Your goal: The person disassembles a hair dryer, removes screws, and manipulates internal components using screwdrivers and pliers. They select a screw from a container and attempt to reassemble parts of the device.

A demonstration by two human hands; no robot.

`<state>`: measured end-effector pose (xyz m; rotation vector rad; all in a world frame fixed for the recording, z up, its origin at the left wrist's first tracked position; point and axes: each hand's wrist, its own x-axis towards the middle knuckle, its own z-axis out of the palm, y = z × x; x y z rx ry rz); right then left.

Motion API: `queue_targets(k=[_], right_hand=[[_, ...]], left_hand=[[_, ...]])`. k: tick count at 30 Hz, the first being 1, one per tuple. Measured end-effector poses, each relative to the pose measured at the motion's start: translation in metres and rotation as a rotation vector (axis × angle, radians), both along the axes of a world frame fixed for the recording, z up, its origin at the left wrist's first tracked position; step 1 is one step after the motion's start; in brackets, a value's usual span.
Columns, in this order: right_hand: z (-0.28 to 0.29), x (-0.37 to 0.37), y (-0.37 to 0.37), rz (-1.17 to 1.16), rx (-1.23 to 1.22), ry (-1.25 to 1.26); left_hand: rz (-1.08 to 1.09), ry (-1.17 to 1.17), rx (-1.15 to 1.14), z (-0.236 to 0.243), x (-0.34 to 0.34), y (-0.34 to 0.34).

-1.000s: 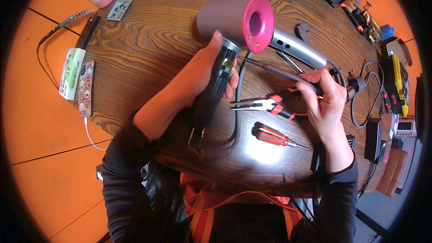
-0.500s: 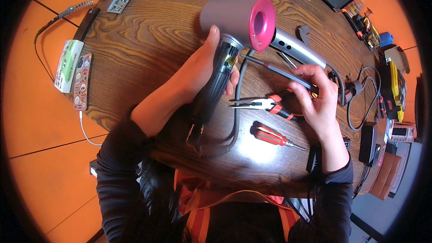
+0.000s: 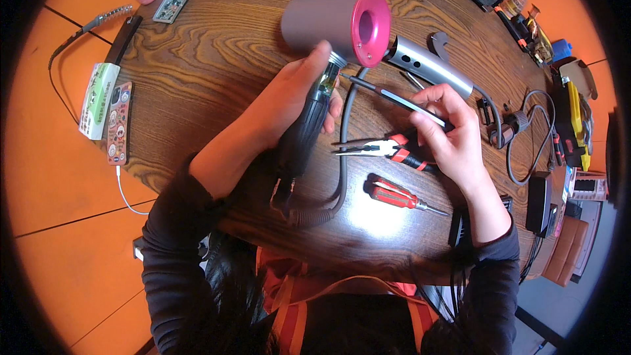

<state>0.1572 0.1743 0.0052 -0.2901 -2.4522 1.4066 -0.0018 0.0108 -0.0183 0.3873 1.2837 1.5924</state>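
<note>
My left hand (image 3: 294, 95) is wrapped round the upper handle of a hair dryer (image 3: 312, 23), which has a grey barrel and a pink ring at its end. Its outer handle shell is off, so the black inner body and some green and yellow parts show. My right hand (image 3: 449, 128) pinches a slim grey screwdriver (image 3: 394, 97). The tip points left at the exposed part just below the barrel; whether it touches cannot be made out. A silver handle shell (image 3: 430, 69) lies on the table behind the screwdriver, with the grey cord near it.
Red-handled needle-nose pliers (image 3: 381, 149) and a red screwdriver (image 3: 397, 195) lie on the wooden table (image 3: 217, 20) near my right hand. At the left are a phone (image 3: 119, 125), a green-white packet (image 3: 98, 102) and a small parts tray (image 3: 172, 6). Tools and cables crowd the right edge.
The hair dryer and my left hand have shifted slightly left and up. My right hand has moved left with the screwdriver, whose handle has turned in the fingers.
</note>
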Motion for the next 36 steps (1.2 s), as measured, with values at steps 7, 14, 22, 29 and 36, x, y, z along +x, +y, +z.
queue_targets(k=[7, 14, 22, 29, 36], right_hand=[[0.010, -0.002, 0.007, 0.180, 0.866, 0.337], [0.004, -0.003, -0.003, -0.086, -0.467, -0.338], [0.005, -0.005, 0.003, 0.202, 0.861, 0.268], [0.000, 0.000, -0.005, 0.074, -0.407, -0.187], [0.000, -0.003, 0.004, 0.174, 0.371, 0.119]], left_hand=[[-0.164, 0.157, 0.025, 0.001, 0.000, -0.002], [-0.122, 0.147, 0.008, 0.002, 0.002, -0.003], [-0.145, 0.156, 0.002, 0.003, 0.002, -0.002], [-0.158, 0.191, -0.036, 0.005, 0.003, -0.003], [-0.161, 0.134, -0.005, 0.007, 0.002, -0.003]])
